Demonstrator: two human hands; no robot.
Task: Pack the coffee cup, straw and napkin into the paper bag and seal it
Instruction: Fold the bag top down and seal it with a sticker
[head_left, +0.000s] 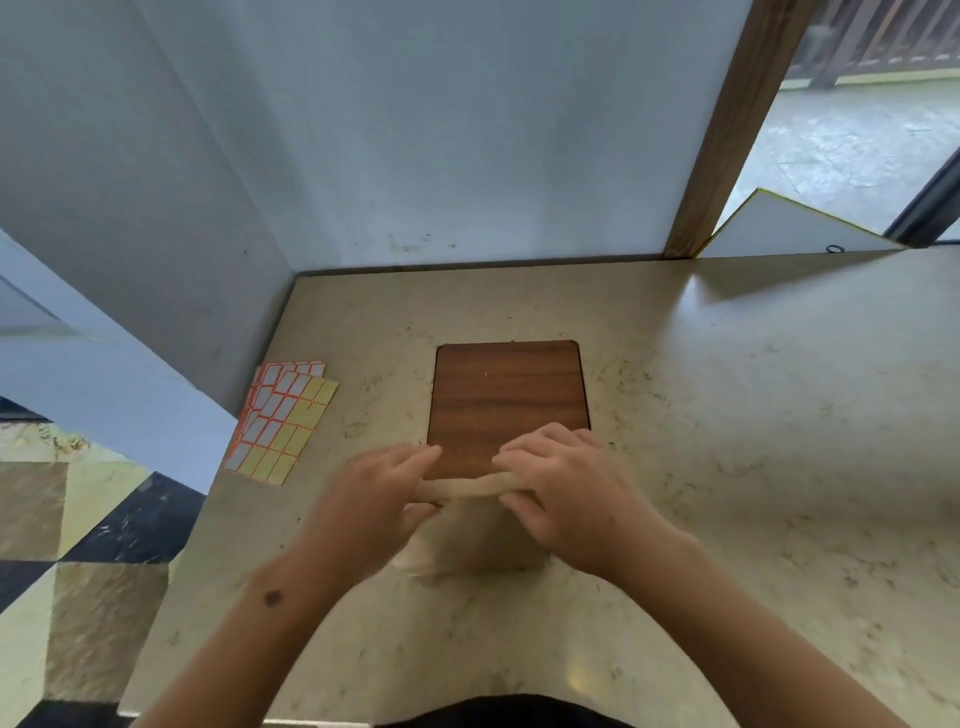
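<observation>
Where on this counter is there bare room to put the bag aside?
The beige marble counter lies bare to the right of the brown wooden inset panel, up to the wall. It is crowded to the left: sticker sheets lie beside the panel. Both hands, left and right, grip the tan paper bag.

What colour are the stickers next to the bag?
The sticker sheets are white and yellow with orange-red borders, seen in the head view.

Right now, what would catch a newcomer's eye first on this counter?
Both hands, the left hand and right hand, pinch the rolled-over top of a paper bag at the counter's near middle. Just beyond lies a dark wooden board, and sticker sheets lie fanned at the left edge.
</observation>
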